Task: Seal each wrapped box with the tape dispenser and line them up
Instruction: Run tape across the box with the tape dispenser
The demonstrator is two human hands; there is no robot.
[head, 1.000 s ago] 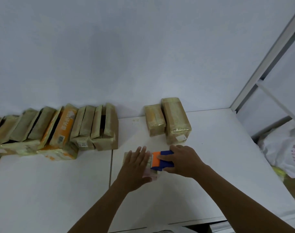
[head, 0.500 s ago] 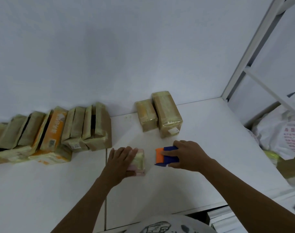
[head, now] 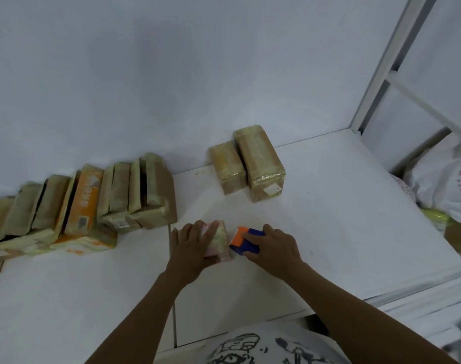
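Head view: my left hand (head: 191, 248) flat on pink wrapped box (head: 220, 237), right hand (head: 274, 248) gripping orange-blue tape dispenser (head: 241, 240); tape might drag it.

Small box (head: 220, 236) mostly beneath left hand (head: 191, 248); box row (head: 85, 198) past left edge
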